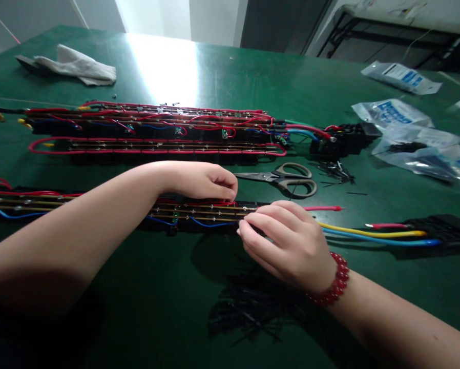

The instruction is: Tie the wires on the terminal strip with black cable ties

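A long black wiring assembly [199, 211] with brass-coloured rails, small solder points and red and blue wires lies across the table before me. My left hand [210, 180] rests at its far edge, with fingers curled down and closed near the red wire. On the near side, my right hand [287, 238], with a red bead bracelet [339, 279] at the wrist, has its fingers pressed together against the assembly. What either hand pinches is hidden. Just beyond the hands lie scissors [287, 179] with grey handles. Below the right hand is a dark pile of thin black strips [249, 312], probably cable ties.
Two similar assemblies [149, 125] lie farther back, wired to a black connector block [345, 139]. Short black offcuts [335, 171] are scattered beside the scissors. Clear plastic bags [402, 115] lie at the right, a whitish cloth [78, 66] at the back left.
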Demonstrator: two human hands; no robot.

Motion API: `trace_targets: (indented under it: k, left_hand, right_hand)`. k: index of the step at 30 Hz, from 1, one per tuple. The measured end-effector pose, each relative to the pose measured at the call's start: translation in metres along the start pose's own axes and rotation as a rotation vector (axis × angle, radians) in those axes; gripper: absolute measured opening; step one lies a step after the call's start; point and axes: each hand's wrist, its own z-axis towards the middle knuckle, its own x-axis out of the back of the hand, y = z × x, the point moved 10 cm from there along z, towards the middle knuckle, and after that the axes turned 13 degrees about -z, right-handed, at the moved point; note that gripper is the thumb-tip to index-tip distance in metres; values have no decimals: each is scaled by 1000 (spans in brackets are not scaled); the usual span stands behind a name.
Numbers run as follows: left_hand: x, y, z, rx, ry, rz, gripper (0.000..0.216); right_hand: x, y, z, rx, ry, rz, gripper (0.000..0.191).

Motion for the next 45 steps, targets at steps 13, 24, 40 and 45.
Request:
trace_targets:
  k: [13, 24, 40, 45]
  left_hand:
    - [8, 2, 0, -77, 72, 130, 23]
    - [9, 3, -2, -33, 64, -139, 17]
    - [18, 34, -10, -384, 306, 131, 7]
    - [16, 37, -12, -425, 296, 139, 10]
  right_hand:
    - [-8, 10, -2, -85, -20, 60, 11]
    - [-11, 20, -5, -169, 8, 107, 12]
    - [-15, 31, -9, -259, 34, 47, 9]
    - [-14, 33, -8, -274, 38, 78, 7]
